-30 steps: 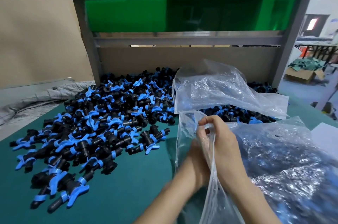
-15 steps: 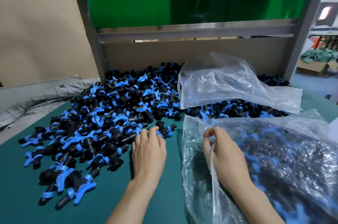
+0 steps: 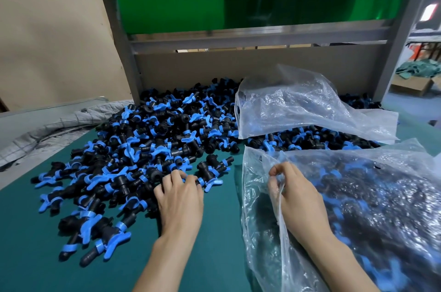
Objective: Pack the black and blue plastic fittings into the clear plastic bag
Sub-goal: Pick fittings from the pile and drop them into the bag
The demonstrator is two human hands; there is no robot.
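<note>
2 hands at a teal tabletop (image 3: 35,244) under a grey metal shelf frame (image 3: 118,41) with a green panel (image 3: 179,5) and cardboard backing (image 3: 238,65).
The black and blue fittings (image 3: 155,139) lie heaped from the far edge toward the near left corner. The left hand (image 3: 179,198) curls its fingers down around fittings at the heap's near edge. The right hand (image 3: 298,196) pinches the rim of the clear plastic bag (image 3: 381,196), part-filled with fittings, by the right edge. A second clear bag (image 3: 298,105) lies atop the heap. Grey quilted cloth (image 3: 59,124) lines the left edge.
</note>
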